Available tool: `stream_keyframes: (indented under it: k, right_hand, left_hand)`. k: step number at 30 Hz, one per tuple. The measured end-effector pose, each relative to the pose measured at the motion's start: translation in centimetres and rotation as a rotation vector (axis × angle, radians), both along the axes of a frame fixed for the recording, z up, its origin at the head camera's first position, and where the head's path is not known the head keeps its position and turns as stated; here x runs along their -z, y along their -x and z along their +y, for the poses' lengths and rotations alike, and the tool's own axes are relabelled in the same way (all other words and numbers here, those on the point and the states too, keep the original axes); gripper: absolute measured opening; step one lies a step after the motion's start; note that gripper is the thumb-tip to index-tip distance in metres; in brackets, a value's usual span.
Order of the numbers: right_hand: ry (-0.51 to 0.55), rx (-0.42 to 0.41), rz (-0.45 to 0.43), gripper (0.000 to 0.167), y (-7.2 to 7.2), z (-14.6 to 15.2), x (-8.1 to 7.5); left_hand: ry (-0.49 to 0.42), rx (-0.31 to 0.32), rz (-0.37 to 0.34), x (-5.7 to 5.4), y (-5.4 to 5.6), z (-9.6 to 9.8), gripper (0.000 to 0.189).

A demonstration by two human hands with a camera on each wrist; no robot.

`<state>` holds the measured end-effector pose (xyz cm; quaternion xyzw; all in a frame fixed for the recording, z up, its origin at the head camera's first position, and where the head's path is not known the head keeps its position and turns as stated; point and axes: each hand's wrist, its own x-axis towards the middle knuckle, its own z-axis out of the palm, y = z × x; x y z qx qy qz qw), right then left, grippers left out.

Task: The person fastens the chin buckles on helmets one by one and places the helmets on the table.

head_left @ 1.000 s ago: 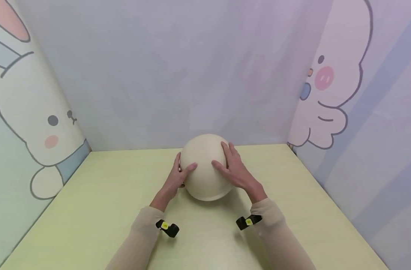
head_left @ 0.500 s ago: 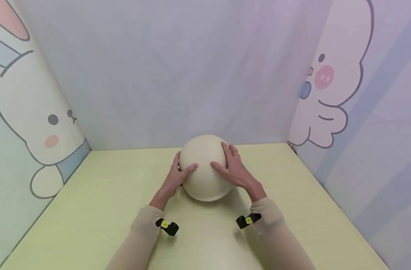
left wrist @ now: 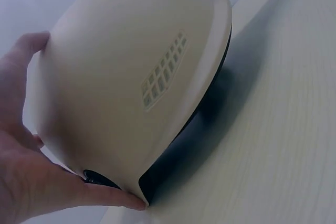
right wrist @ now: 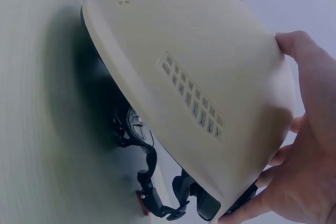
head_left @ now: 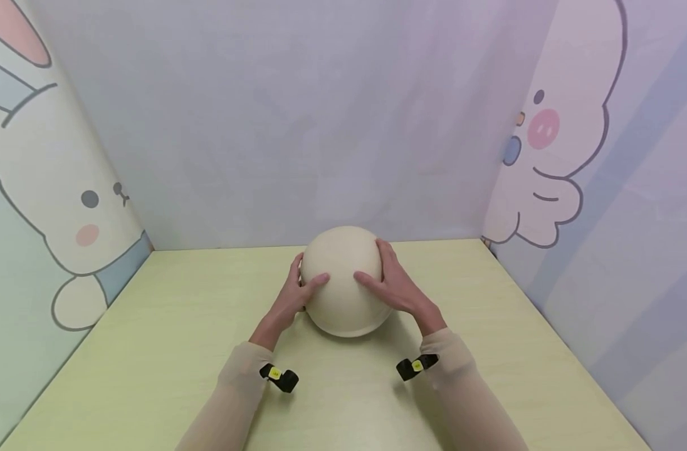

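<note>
A cream helmet (head_left: 346,307) with a smooth rounded shell sits at the middle of the table's far half, both hands around it. My left hand (head_left: 289,295) grips its left side, thumb on the near face of the shell and fingers round the side toward the rim. On the opposite side my right hand (head_left: 398,287) holds it the same way. Small grid vents (left wrist: 164,72) show on the shell in the left wrist view. In the right wrist view a black chin strap (right wrist: 152,182) with a buckle hangs below the tilted rim, near a round dial (right wrist: 139,124).
The pale yellow-green wooden table (head_left: 180,326) runs up to a lavender curtain (head_left: 298,125) behind the helmet. Side panels carry a cartoon rabbit (head_left: 56,188) on the left and another white cartoon figure (head_left: 575,138) on the right. Each sleeve cuff bears a small black wrist camera (head_left: 279,378).
My right hand's fingers have shifted slightly right and back along the shell, so less of them shows on top. The helmet and my left hand stay almost where they were.
</note>
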<state>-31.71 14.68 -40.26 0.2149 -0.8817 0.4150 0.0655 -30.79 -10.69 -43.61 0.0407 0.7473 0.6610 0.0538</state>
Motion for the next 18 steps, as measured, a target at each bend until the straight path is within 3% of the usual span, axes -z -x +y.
stream_keyframes:
  k: [5, 18]
  right_hand:
    - [-0.020, 0.017, -0.019, 0.093, 0.18, 0.04, 0.47]
    - [-0.028, -0.002, -0.113, 0.098, 0.20, 0.39, 1.04]
  left_hand:
    - [0.035, -0.001, -0.008, 0.02, 0.19, -0.08, 0.108]
    - [0.111, -0.014, 0.026, 0.17, 0.22, -0.18, 0.109]
